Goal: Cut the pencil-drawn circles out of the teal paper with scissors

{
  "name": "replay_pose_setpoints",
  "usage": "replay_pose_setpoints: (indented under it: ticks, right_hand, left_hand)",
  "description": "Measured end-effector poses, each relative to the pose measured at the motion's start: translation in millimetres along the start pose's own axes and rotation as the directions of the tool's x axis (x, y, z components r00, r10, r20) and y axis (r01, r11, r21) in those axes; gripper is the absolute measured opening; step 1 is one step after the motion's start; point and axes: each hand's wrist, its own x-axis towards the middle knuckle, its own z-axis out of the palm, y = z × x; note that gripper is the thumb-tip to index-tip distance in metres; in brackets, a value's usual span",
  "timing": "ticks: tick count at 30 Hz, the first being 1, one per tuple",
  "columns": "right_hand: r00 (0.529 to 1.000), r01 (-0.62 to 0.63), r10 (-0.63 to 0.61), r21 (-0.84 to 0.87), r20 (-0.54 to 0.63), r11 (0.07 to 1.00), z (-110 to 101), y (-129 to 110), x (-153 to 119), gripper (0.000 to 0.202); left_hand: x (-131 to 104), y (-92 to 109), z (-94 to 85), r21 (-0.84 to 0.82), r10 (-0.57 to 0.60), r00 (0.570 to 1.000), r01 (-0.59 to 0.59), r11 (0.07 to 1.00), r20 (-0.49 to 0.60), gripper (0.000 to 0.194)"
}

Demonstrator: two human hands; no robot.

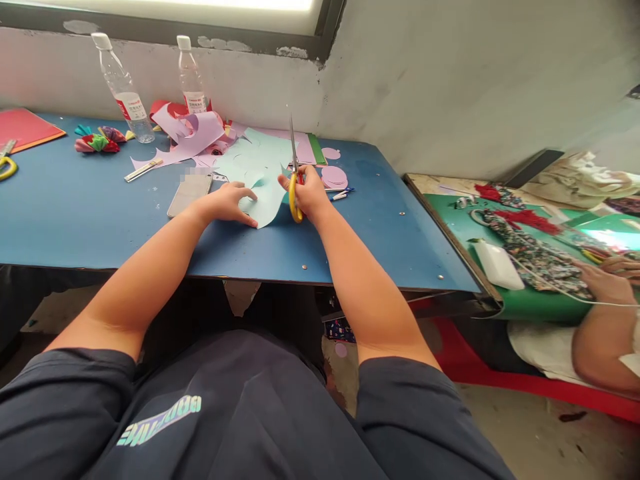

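Observation:
My right hand [311,193] is closed around a pair of scissors [295,197] with yellow handles, the blades pointing up and away from me. Beside it lies a sheet of light blue paper [270,190], curling up near the scissors and cut unevenly along its edges. My left hand [231,202] holds the near left edge of this sheet, thumb and fingers curved around it. Faint curved lines show on the paper's far part. The blades stand clear of the sheet's near edge.
Purple paper scraps [200,133] and two plastic bottles [133,107] [193,87] stand along the wall. A phone [190,193], a box cutter [143,170], purple paper circles [334,177] and pens [341,194] lie on the blue table [90,220]. At right, another person's hands [607,280] work over patterned fabric [543,257].

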Motion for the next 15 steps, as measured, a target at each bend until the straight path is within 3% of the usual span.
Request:
replay_pose_setpoints:
  ticks: [4,7,10,13,15]
  right_hand:
    - [0.996,0.045,-0.043,0.024,-0.08,0.999,9,4,3,0.056]
    - [0.991,0.04,-0.036,0.026,-0.125,0.999,9,8,6,0.052]
    - [0.978,0.073,-0.062,0.049,-0.198,0.996,-1,8,10,0.05]
    - [0.938,0.144,-0.124,0.039,-0.323,0.989,-19,5,10,0.046]
    - [0.938,0.19,-0.187,-0.02,-0.291,0.982,-31,1,7,0.044]
  left_hand:
    - [1,-1,-0.7,-0.008,0.02,1.0,-0.019,1.0,0.014,0.138]
    - [0,-2,-0.5,-0.028,0.037,0.999,-0.037,0.999,-0.012,0.127]
    - [-2,-2,0.3,-0.084,0.031,0.988,-0.044,0.995,-0.155,0.11]
    - [-5,1,0.2,-0.195,0.02,0.931,-0.097,0.976,-0.364,0.084]
    - [-7,4,0.6,-0.341,-0.016,0.896,-0.152,0.928,-0.444,0.064]
